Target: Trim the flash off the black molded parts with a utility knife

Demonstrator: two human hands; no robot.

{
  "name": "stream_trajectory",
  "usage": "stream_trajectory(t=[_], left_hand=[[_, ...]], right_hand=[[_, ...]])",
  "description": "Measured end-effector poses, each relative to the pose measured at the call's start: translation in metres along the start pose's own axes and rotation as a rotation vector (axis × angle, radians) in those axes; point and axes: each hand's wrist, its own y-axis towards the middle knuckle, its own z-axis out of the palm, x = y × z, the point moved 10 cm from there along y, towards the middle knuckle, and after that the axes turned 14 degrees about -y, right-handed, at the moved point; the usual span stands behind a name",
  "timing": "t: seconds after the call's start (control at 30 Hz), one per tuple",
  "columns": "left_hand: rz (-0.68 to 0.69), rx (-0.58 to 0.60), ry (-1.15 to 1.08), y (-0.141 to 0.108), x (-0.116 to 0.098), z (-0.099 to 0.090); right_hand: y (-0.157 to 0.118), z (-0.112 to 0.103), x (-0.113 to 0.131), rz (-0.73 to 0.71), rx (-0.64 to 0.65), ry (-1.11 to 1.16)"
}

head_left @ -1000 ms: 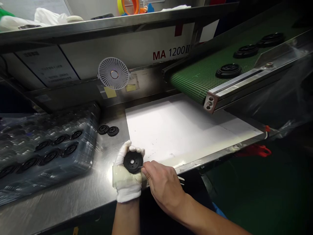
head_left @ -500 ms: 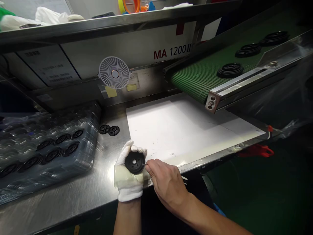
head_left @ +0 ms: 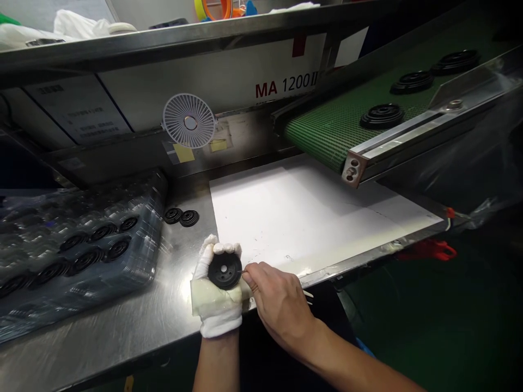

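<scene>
A round black ribbed plastic part (head_left: 229, 275) rests in my left hand (head_left: 218, 299), which wears a white glove with a pale band over the palm. The gloved fingers curl around the part's far and left edges, its flat face with a light centre hole turned up to me. My bare right hand (head_left: 280, 296) is closed in a pinch on a thin pointed tool (head_left: 242, 271). The tool's tip touches or nearly touches the part's right rim; most of the tool is hidden by my fingers. Two similar black parts (head_left: 189, 218) lie on the metal table beyond my left hand.
At left, a stack of clear plastic trays (head_left: 149, 245) holds several black parts. A white sheet (head_left: 286, 207) covers the table's middle. Above its right side, a green conveyor belt (head_left: 318, 133) carries several black parts. A small fan (head_left: 190, 121) stands at the back below a metal shelf (head_left: 163, 41).
My left hand's wrist has shifted slightly right and the black part is turned a little. The right hand keeps its pinch at the rim. The whole view has drifted slightly.
</scene>
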Motion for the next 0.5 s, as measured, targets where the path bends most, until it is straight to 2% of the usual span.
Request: stream_trajectory(t=[0.2, 0.37, 0.5], left_hand=[[0.066, -0.018, 0.027, 0.000, -0.004, -0.004], [-0.189, 0.003, 0.155, -0.006, 0.013, -0.005], [-0.168, -0.008, 0.088, -0.001, 0.010, -0.006]], right_hand=[[-0.002, 0.001, 0.010, -0.059, -0.002, -0.012], [0.001, -0.001, 0.001, -0.072, -0.005, 0.011], [-0.002, 0.002, -0.002, -0.031, 0.020, -0.005]])
